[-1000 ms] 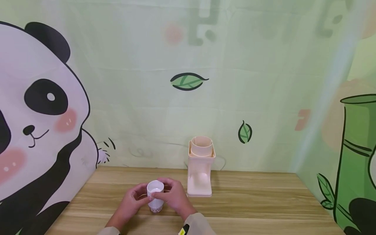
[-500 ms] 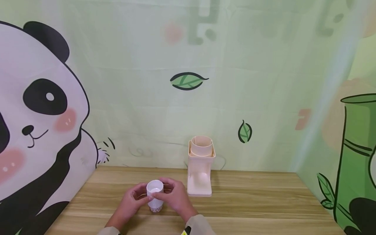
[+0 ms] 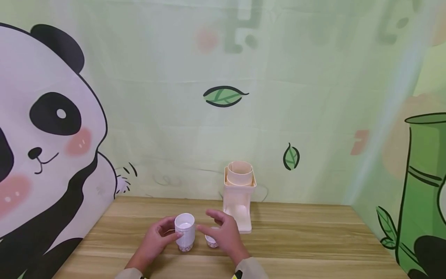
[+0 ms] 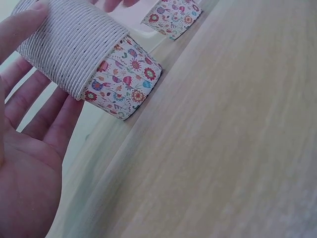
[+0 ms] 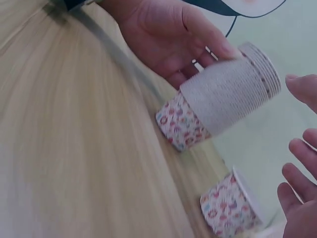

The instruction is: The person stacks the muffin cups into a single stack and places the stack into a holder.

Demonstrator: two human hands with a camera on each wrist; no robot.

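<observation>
A tall stack of nested paper cups stands upright on the table. The lowest cup shows a colourful flower print. My left hand grips the stack from the left, thumb in front and fingers behind. To the right, my right hand is held apart from the stack, with spread fingers and nothing between them. Partly hidden behind that hand, a single flowered paper cup stands on the table; the right wrist view shows more of this cup.
A pale pink stand with a round tube on top is at the back of the wooden table, right of the cups. Behind the table hangs a green backdrop printed with a panda and leaves.
My right hand has let go of the stack and moved to the right. A single cup has come into view behind it. My left hand keeps its hold, almost unmoved.
</observation>
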